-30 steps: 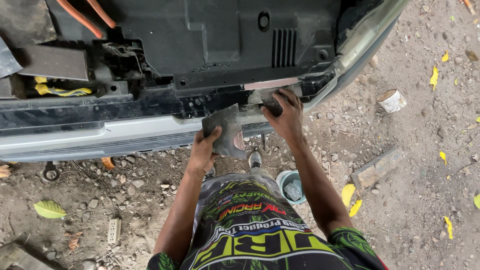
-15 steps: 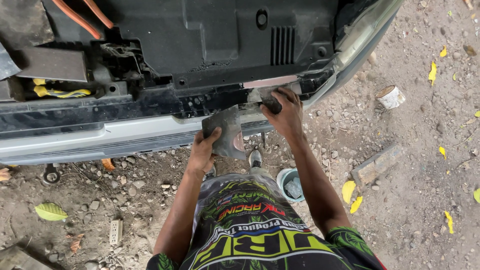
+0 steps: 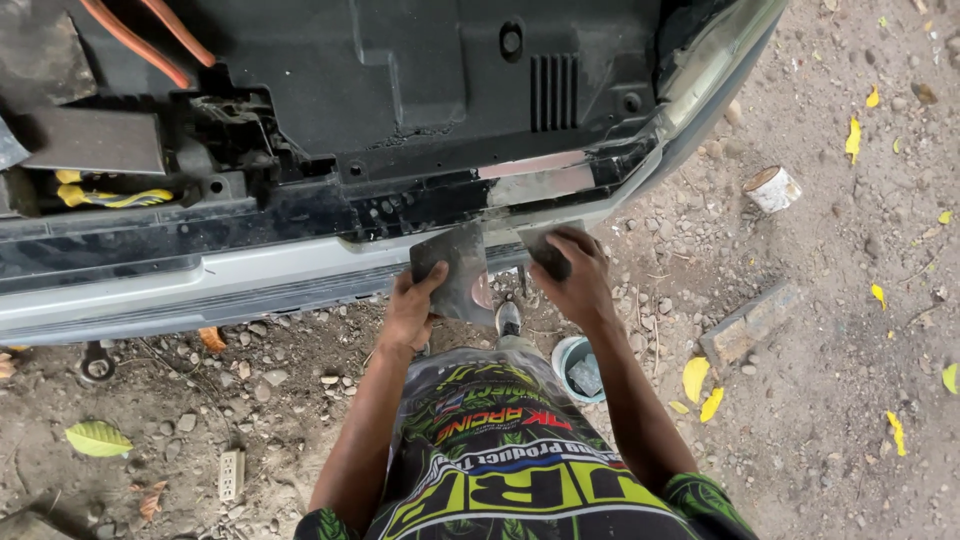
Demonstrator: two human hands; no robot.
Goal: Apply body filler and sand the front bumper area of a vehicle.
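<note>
The left hand (image 3: 412,305) grips a flat grey plate (image 3: 452,270), long axis tilted up toward the bumper (image 3: 250,275), while the right hand (image 3: 575,280) clutches a dark spreader (image 3: 545,248) against it.

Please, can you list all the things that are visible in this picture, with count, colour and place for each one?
car front: one, grey bumper with black parts above, across the top
orange hoses: two, top left
flat board: one, dark grey, against the bumper, in the left hand
small block: one, dark, on the bumper under the right hand
tub: one, pale blue, on the ground by the right forearm
can: one, white, on the ground at right
spanner: one, dark, under the bumper at left
leaves: several, yellow and green, scattered on the dirt
left hand: grip on the board
right hand: pressing the block
</note>
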